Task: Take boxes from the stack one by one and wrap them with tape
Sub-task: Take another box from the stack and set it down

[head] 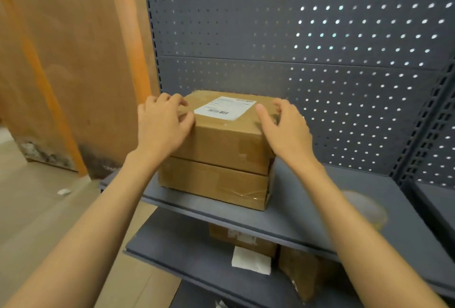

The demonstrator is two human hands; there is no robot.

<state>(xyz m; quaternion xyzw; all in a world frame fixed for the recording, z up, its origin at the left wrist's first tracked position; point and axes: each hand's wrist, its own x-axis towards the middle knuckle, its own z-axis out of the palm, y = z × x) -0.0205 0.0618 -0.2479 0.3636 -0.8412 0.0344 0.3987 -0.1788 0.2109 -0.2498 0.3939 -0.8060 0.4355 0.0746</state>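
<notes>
Two brown cardboard boxes are sitting stacked on the grey shelf (320, 211), toward its left end and close against the pegboard back (295, 24), and the person is reaching in with both arms to take the upper one. The left hand (162, 123) is curling its fingers (177, 102) over the top box (226, 142) at its left edge, touching the cardboard; the right hand (285, 127) is coming onto the right edge with fingers spread and lightly bent, thumb toward the label (225, 108), though whether it is already gripping is hard to tell. The top box is resting squarely on the bottom box (214, 182), so it is not yet lifted, and I judge the task to be at an early step: picking up a box, with the wrapping of it not begun. Both boxes are already showing strips of clear tape on their near faces. The top box is lying flat, label up, its long axis running left to right and slightly turned, the near right corner pointing toward the person. More boxes are lying on the lower shelf (187, 253). No roll of tape is clearly showing.
</notes>
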